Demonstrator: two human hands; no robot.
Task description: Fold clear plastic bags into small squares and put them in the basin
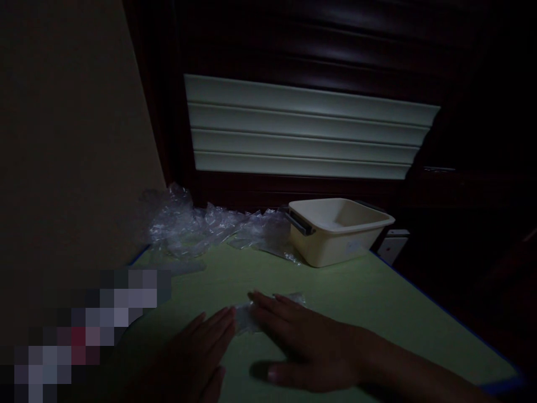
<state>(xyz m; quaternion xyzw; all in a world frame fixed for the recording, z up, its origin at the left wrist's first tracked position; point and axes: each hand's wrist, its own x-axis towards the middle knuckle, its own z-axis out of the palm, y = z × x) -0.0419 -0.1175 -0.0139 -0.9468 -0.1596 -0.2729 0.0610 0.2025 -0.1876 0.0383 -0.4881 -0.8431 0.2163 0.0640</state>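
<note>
Dim room, head view. Nearest, two bare hands lie flat on a pale green tabletop [377, 302]. The left hand [197, 358], at seven o'clock, rests open, fingertips touching one small crumpled clear plastic wrapper [268, 313] at the table's centre. The right hand [302, 341], at five o'clock, presses open-palmed on that wrapper, fingers spread, gripping nothing. The wrapper looks feather-light, soft, crinkly and probably slippery; pinching an edge would likely hold it best. Farther, at eleven o'clock, lies one heap of crumpled clear plastic film [197, 226]. At one o'clock stands one cream rectangular plastic tub [335, 229] with dark handles.
</note>
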